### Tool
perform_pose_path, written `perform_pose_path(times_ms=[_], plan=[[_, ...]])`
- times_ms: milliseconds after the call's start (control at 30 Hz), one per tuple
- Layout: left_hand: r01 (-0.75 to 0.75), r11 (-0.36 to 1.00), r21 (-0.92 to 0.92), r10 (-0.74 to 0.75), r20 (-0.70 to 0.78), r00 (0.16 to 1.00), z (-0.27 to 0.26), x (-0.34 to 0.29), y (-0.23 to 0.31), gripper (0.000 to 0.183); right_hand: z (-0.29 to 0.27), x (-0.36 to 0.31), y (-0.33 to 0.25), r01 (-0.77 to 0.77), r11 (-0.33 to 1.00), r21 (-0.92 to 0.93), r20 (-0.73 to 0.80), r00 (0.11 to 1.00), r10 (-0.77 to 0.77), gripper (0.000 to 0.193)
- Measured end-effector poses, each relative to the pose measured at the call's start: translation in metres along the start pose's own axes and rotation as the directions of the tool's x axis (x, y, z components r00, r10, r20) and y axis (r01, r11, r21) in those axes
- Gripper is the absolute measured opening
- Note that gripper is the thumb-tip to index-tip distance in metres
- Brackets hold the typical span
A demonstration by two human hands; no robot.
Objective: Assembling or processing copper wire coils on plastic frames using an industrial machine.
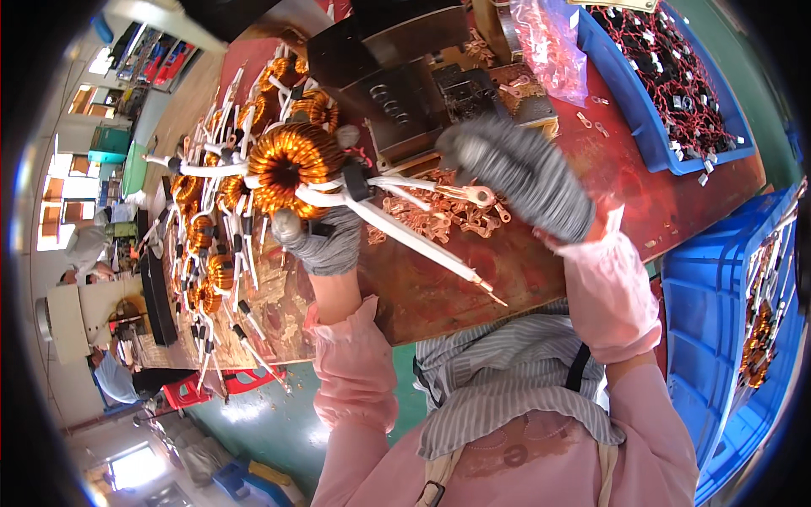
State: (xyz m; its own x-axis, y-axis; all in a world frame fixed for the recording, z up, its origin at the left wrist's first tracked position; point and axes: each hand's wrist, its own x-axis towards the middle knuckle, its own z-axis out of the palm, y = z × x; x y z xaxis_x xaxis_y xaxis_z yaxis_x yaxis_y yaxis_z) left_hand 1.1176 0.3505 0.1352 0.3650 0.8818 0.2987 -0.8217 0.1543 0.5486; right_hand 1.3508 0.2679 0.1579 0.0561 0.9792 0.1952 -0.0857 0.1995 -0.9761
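The two hands are apart. The left hand (328,241), gloved in grey, is closed around the lower side of a ring-shaped copper coil (297,149), holding it just above the fingers; gripping from beneath seems to leave the white leads (414,239) free to point rightward. A black sleeve (356,181) gathers them beside the coil, likely to stop them splaying. One lead ends in a copper ring lug (480,196), in the space between the hands; a longer one reaches below the right hand (524,173) and ends in bare strands. The right hand is blurred, its fingers curled; whether it holds anything, I cannot tell.

Between the hands, under the leads, lies a pile of loose lugs (439,218), probably kept there for short reaches. Just beyond the right hand stands a dark metal machine (397,101), seemingly set where both hands can reach it. To the left of the left hand, more coils (200,232) lie heaped, leads tangled. Farther off, beyond the right hand, a blue tray (644,135) contains red-and-black wired parts, its walls presumably keeping them together.
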Motion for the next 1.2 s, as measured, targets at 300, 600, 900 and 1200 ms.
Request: perform_pose_path(times_ms=[300, 600, 900, 1200], plan=[[-0.020, 0.971, 0.237, 0.025, -0.021, 0.999, 0.015, 0.001, -0.011, 0.091, 0.011, -0.008, -0.018, 0.375, 0.784, -0.495, 0.184, 0.927, -0.327, 0.020], [0.103, 0.995, 0.011, -0.103, 0.005, 0.995, -0.027, 0.002, -0.007, 0.086, -0.012, -0.013, -0.027, -0.035, 0.909, -0.416, -0.193, 0.980, -0.051, 0.020], [0.090, 0.983, -0.161, -0.117, -0.172, 0.978, -0.008, 0.006, -0.006, 0.080, -0.019, -0.049, 0.004, 0.146, 0.282, -0.948, 0.167, 0.985, 0.050, 0.020], [0.032, 0.996, -0.083, -0.035, -0.025, 0.999, -0.001, 0.009, -0.008, 0.075, -0.016, -0.052, 0.004, 0.085, 0.565, -0.821, 0.057, 0.996, -0.068, 0.012]])
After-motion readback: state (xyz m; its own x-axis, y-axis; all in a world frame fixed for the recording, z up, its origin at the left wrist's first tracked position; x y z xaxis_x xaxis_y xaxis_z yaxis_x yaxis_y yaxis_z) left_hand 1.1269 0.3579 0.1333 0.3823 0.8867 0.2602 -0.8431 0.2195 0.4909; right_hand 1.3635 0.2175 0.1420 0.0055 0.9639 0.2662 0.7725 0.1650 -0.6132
